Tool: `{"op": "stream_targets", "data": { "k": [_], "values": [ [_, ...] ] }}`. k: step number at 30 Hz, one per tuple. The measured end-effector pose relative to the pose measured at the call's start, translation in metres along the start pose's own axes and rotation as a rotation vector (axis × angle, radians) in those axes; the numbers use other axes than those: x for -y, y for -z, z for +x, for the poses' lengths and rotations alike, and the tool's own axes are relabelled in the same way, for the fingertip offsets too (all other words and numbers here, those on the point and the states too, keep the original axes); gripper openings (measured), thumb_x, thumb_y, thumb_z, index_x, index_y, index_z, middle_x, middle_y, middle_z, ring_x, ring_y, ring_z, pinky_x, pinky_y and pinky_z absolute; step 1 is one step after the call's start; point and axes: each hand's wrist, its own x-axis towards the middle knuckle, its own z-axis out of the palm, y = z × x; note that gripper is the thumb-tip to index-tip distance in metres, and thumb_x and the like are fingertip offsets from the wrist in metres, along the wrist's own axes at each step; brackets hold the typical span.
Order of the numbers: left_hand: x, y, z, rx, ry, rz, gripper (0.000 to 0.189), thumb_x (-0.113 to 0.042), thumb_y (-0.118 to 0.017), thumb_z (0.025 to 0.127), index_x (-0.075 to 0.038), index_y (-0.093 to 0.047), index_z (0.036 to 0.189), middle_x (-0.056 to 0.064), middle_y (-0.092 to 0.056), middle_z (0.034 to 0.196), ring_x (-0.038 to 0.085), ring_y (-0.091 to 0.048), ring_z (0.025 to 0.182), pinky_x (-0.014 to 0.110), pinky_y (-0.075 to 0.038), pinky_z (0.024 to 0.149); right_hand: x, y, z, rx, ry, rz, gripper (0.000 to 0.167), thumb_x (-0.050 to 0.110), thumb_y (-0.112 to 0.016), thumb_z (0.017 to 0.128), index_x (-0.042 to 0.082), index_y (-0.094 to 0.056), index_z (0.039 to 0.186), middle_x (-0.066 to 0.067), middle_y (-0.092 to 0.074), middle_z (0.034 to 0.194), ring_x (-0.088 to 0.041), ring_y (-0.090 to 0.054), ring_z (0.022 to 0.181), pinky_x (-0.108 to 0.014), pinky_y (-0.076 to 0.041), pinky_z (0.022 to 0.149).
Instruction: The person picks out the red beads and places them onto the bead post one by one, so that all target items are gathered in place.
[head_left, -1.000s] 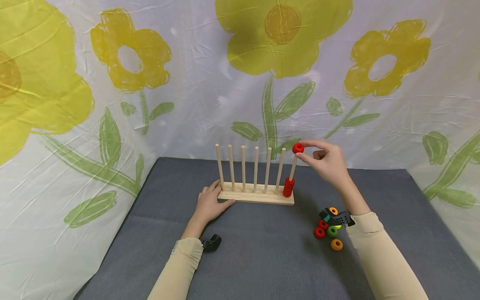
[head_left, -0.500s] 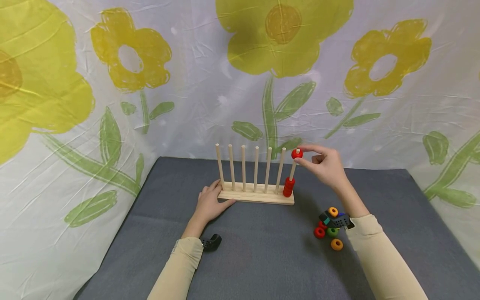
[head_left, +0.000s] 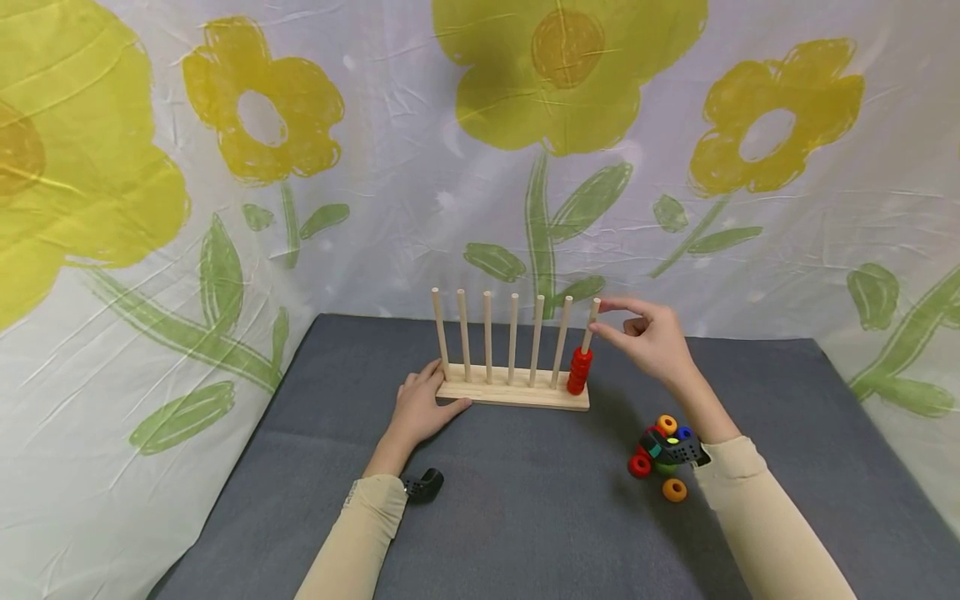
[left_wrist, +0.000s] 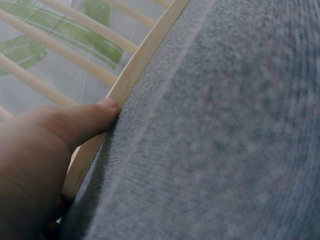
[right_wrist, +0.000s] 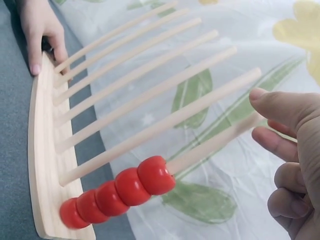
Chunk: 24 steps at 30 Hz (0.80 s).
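Note:
A pale wooden peg stand (head_left: 517,399) with a row of upright pegs stands near the back of the cloth. My left hand (head_left: 417,408) grips its left end; the left wrist view shows the thumb (left_wrist: 95,120) pressed on the base's front edge. Several red beads (right_wrist: 120,192) are stacked at the bottom of the rightmost peg (right_wrist: 215,147). Around that peg's bare top, the right hand (head_left: 654,337) has thumb and forefinger spread apart with no bead between them. In the right wrist view its other fingers (right_wrist: 290,190) are loosely bent.
Loose beads lie under and around the right wrist: an orange bead (head_left: 667,490) nearest me, a red bead (head_left: 634,470), a blue bead (head_left: 685,433) and others partly hidden by the black wrist device (head_left: 681,451). A flower-printed sheet (head_left: 390,208) hangs behind the dark cloth (head_left: 517,517).
The right hand lowered a red bead onto the rightmost peg's tip and let go; the bead now tops the red stack. The hand moved down slightly, while my left hand stayed put.

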Motion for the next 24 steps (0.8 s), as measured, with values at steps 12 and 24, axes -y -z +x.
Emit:
{"op": "stream_targets", "data": {
  "k": [12, 24],
  "values": [
    [0.001, 0.0, 0.0, 0.002, -0.004, -0.004, 0.083, -0.053, -0.074, 0.09, -0.003, -0.049, 0.151, 0.016, -0.037, 0.159, 0.039, -0.043, 0.127, 0.054, -0.033, 0.099, -0.047, 0.001, -0.011, -0.016, 0.053, -0.011, 0.034, 0.004, -0.079, 0.089, 0.005, -0.074, 0.123, -0.007, -0.074, 0.1, 0.001, -0.022, 0.039, -0.03, -0.023, 0.039],
    [0.002, -0.001, 0.0, -0.003, -0.007, -0.004, 0.083, -0.054, -0.074, 0.089, -0.003, -0.05, 0.15, 0.016, -0.037, 0.159, 0.039, -0.043, 0.128, 0.055, -0.033, 0.1, -0.052, 0.008, -0.031, -0.052, 0.046, -0.085, 0.034, 0.005, -0.082, 0.087, 0.011, -0.075, 0.12, -0.002, -0.037, 0.046, 0.003, -0.021, 0.04, -0.031, -0.022, 0.04]
  ]
}}
